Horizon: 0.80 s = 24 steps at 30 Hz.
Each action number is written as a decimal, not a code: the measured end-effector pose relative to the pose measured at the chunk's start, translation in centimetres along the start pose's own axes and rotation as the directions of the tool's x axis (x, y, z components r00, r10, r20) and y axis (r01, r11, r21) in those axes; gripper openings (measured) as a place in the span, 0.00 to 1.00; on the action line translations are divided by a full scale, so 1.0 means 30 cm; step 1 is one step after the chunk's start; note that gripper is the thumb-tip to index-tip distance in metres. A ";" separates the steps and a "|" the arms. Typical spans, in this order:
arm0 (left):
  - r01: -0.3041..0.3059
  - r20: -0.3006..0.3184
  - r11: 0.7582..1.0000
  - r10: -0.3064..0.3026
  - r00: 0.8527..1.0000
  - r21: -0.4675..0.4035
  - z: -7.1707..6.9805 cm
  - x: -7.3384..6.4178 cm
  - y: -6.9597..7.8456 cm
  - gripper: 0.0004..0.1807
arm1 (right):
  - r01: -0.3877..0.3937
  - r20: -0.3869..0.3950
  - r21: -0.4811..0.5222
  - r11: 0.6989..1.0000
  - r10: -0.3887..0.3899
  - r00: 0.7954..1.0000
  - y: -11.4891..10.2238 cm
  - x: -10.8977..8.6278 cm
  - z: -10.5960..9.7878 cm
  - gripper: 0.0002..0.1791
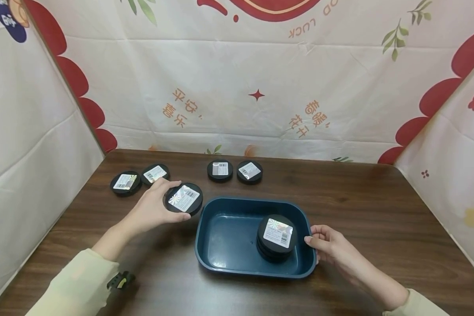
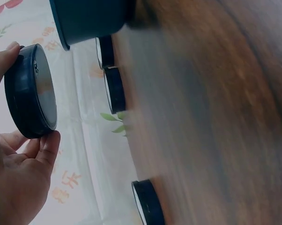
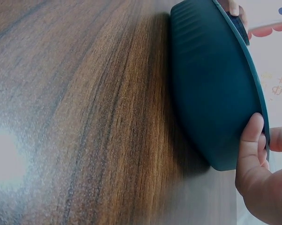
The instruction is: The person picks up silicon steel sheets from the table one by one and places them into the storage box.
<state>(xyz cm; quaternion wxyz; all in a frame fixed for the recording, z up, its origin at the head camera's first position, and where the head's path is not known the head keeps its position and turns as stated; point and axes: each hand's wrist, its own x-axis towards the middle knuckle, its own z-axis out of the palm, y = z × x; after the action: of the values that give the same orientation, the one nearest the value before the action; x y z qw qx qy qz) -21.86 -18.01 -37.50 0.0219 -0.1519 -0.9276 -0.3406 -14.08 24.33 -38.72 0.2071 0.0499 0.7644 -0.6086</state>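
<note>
My left hand (image 1: 158, 204) grips a flat, round black container (image 1: 184, 199) by its edge, thumb on one side and fingers on the other. A white barcode label faces up on it. In the left wrist view the raised container (image 2: 26, 93) shows its thick dark side, apart from the table. Just right of it stands a blue tray (image 1: 229, 243). Inside, toward the right end, a stack of similar containers (image 1: 277, 235) sits with a label on top. My right hand (image 1: 332, 248) pinches the tray's right rim between thumb and fingers.
Two labelled black containers, one at the far left (image 1: 125, 183) and one beside it (image 1: 156, 174), lie behind my left hand. Two more, a left one (image 1: 220, 170) and a right one (image 1: 249, 171), lie behind the tray. A printed cloth (image 1: 229, 114) hangs past the wooden table's (image 1: 359, 210) back edge.
</note>
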 end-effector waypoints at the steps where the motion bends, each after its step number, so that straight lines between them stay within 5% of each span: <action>1: -0.006 -0.002 1.000 0.006 1.000 -0.001 0.000 -0.001 0.006 0.51 | 0.001 0.002 -0.001 1.000 -0.001 1.000 0.000 0.001 0.000 0.27; 15: -0.090 0.037 0.996 0.091 0.995 -0.029 0.035 -0.010 0.093 0.49 | 0.003 -0.007 0.011 1.000 -0.002 1.000 0.003 0.003 0.003 0.26; 24: -0.068 0.103 0.997 0.072 0.992 -0.041 0.064 -0.011 0.139 0.50 | 0.005 -0.001 0.011 1.000 -0.005 1.000 0.002 0.001 0.004 0.26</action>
<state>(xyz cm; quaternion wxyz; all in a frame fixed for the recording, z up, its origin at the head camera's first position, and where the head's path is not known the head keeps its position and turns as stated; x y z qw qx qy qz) -20.19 -13.86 -36.40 -0.0177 -0.2024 -0.9150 -0.3486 -14.07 24.23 -38.81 0.2047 0.0494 0.7613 -0.6132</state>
